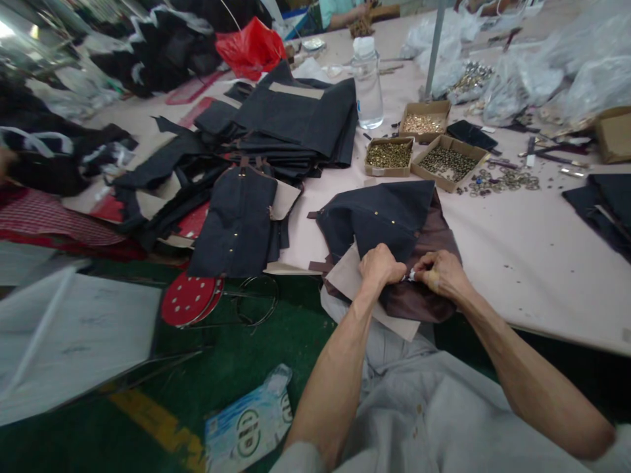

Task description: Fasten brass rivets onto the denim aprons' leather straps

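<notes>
A dark navy fabric piece with brown lining (419, 302) lies over the table edge and my lap. Two small brass studs show on its navy side (387, 203). My left hand (382, 266) is closed on the piece near its lower middle, over a beige flap (348, 269). Just to the right, my right hand (438, 272) has its fingers pinched beside a small white bit (412, 274) between the hands. What that bit is, and what exactly the right fingers grip, I cannot make out.
Small cardboard boxes of metal fittings (389, 157) stand beyond the piece, with loose rings (513, 180) and a phone (472, 135) nearby. A clear bottle (369, 85) stands behind. Stacked navy pieces (296, 121) lie left. Below are a red stool (190, 299) and a printed packet (251, 420).
</notes>
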The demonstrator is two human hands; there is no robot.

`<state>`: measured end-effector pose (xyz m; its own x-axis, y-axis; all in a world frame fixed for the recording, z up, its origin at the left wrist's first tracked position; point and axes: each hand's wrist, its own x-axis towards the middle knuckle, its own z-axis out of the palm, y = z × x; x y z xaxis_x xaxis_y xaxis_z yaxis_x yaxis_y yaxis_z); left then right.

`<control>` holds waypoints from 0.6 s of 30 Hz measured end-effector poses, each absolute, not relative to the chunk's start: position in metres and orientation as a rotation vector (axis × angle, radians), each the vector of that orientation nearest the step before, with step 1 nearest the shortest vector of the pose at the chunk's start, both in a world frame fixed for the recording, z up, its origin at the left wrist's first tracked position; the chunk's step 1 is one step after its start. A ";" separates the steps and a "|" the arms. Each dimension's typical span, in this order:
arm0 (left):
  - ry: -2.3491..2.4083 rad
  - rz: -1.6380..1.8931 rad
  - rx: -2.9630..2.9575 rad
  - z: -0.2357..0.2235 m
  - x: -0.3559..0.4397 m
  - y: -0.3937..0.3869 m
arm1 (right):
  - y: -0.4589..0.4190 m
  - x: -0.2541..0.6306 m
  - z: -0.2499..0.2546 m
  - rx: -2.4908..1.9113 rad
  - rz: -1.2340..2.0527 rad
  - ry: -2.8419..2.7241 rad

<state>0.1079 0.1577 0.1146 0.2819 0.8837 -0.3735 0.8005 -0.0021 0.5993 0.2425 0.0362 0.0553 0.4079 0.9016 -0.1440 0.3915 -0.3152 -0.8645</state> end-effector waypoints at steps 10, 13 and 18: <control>1.474 0.119 1.872 0.124 0.099 0.167 | 0.039 0.246 0.074 -1.799 0.943 -1.116; 1.416 0.029 2.001 0.126 0.097 0.170 | 0.037 0.288 0.079 -1.727 0.986 -0.925; 1.373 -0.013 2.113 0.124 0.087 0.168 | 0.047 0.393 0.089 -2.153 0.316 -0.898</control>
<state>0.0874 0.1683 0.1241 0.4613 0.8253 -0.3256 0.8315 -0.2743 0.4830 0.3934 0.0466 0.0888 0.7214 0.6898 0.0610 0.4999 -0.4578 -0.7352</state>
